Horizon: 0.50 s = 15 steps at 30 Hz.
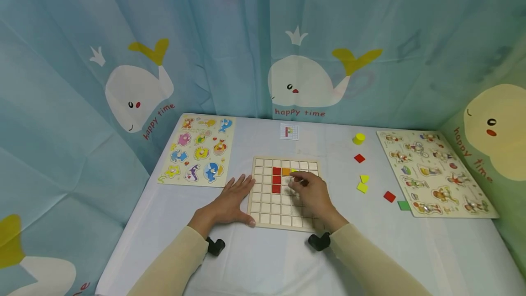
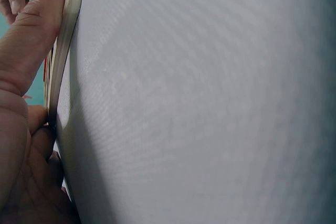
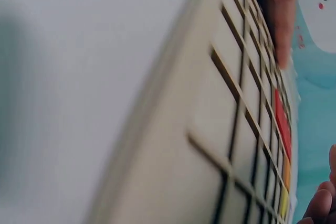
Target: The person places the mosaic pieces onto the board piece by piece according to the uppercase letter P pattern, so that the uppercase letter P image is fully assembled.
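Spread-fingered, the left hand (image 1: 231,199) is touching the left edge of the wooden grid board (image 1: 266,198), lying on the white table (image 1: 263,271). The right hand (image 1: 314,194) is covering part of it, fingers bent; whether they are pinching anything, I cannot tell. 3 red tiles (image 1: 276,180) are forming a column, 1 orange tile (image 1: 286,171) and 1 partly hidden yellow tile (image 1: 293,170) continuing rightward from its top.
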Each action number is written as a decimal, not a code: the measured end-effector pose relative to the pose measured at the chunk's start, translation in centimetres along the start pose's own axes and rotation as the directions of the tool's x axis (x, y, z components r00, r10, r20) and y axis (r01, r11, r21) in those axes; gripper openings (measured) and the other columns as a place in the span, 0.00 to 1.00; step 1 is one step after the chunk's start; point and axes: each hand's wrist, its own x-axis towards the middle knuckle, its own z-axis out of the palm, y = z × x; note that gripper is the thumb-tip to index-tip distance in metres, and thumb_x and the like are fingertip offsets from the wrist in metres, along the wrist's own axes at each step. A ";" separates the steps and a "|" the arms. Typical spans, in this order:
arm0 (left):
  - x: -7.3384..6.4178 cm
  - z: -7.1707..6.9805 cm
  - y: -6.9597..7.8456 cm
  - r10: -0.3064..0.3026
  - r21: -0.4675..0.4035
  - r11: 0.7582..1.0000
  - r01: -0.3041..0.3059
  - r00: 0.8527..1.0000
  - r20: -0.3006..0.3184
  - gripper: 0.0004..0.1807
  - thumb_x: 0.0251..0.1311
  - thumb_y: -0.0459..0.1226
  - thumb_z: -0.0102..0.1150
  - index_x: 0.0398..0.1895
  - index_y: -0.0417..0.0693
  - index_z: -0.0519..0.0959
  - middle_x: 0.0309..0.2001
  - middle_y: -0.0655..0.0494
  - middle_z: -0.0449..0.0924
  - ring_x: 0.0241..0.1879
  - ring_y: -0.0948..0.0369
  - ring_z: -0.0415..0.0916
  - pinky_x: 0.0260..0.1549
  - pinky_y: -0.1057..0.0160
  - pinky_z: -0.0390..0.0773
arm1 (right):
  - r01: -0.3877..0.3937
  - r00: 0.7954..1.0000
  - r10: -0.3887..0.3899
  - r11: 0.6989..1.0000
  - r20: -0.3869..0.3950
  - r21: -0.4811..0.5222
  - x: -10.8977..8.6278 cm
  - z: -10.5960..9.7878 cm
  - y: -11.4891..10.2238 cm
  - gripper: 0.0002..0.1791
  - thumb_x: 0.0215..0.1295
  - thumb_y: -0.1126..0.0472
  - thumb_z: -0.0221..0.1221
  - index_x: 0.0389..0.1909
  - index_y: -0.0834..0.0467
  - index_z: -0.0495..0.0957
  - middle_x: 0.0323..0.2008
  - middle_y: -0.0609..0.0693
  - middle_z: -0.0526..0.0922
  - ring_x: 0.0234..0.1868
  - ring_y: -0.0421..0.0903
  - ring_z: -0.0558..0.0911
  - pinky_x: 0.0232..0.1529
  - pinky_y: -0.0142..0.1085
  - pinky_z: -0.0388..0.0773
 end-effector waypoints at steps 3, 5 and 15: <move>0.0 0.1 0.0 -0.001 0.001 1.000 0.001 1.000 0.000 0.72 0.44 0.60 0.83 0.87 0.48 0.49 0.87 0.53 0.43 0.87 0.55 0.32 0.85 0.50 0.31 | 0.001 0.999 -0.001 1.000 -0.032 -0.017 -0.2 -1.7 0.3 0.19 0.72 0.60 0.67 0.61 0.60 0.84 0.48 0.57 0.85 0.43 0.49 0.82 0.33 0.28 0.78; 0.0 0.1 0.0 -0.005 0.005 1.000 0.005 1.000 0.002 0.72 0.44 0.61 0.83 0.87 0.48 0.48 0.87 0.54 0.42 0.87 0.55 0.32 0.85 0.50 0.31 | -0.014 0.998 0.012 0.999 -0.058 -0.031 -0.2 -2.9 0.7 0.20 0.72 0.60 0.67 0.62 0.60 0.83 0.49 0.58 0.85 0.43 0.49 0.81 0.33 0.27 0.78; -0.1 0.0 0.1 -0.013 0.008 1.000 0.013 1.000 0.008 0.72 0.44 0.61 0.82 0.87 0.49 0.48 0.87 0.55 0.41 0.87 0.55 0.32 0.85 0.50 0.31 | -0.110 0.973 0.083 0.987 -0.214 -0.116 -0.9 -9.1 4.4 0.23 0.71 0.58 0.68 0.65 0.58 0.82 0.53 0.60 0.85 0.44 0.47 0.80 0.34 0.24 0.75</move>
